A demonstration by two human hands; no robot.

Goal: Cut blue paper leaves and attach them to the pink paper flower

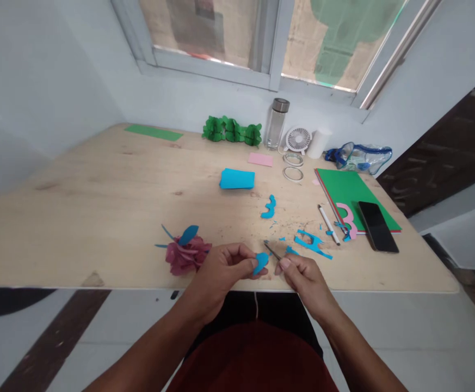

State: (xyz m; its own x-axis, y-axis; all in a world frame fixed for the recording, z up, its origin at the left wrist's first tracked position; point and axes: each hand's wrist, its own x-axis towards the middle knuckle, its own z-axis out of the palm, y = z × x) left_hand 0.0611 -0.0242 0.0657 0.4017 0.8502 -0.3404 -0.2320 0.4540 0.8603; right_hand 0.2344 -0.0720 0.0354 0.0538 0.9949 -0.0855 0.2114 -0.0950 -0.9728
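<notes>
At the table's front edge my left hand (pixel 231 269) pinches a small rounded blue paper piece (pixel 261 262) between thumb and fingers. Just right of it, my right hand (pixel 302 275) is closed around a slim dark metal tool (pixel 272 251); its tip points up and left, and the fingers hide its grip end. The tip is close to the blue piece. Left of my left hand lies a dark pink paper flower (pixel 186 255), with a blue paper leaf (pixel 189 235) and thin blue strips at its top. Blue paper offcuts (pixel 313 243) lie beyond my right hand.
A stack of blue paper (pixel 237 179) and a wavy blue cutout (pixel 269 207) lie mid-table. To the right are a white pen (pixel 329 224), green sheets (pixel 357 196) and a phone (pixel 378 226). A glass bottle (pixel 276 125), small fan (pixel 298 140) and green paper garland (pixel 232 132) stand along the wall.
</notes>
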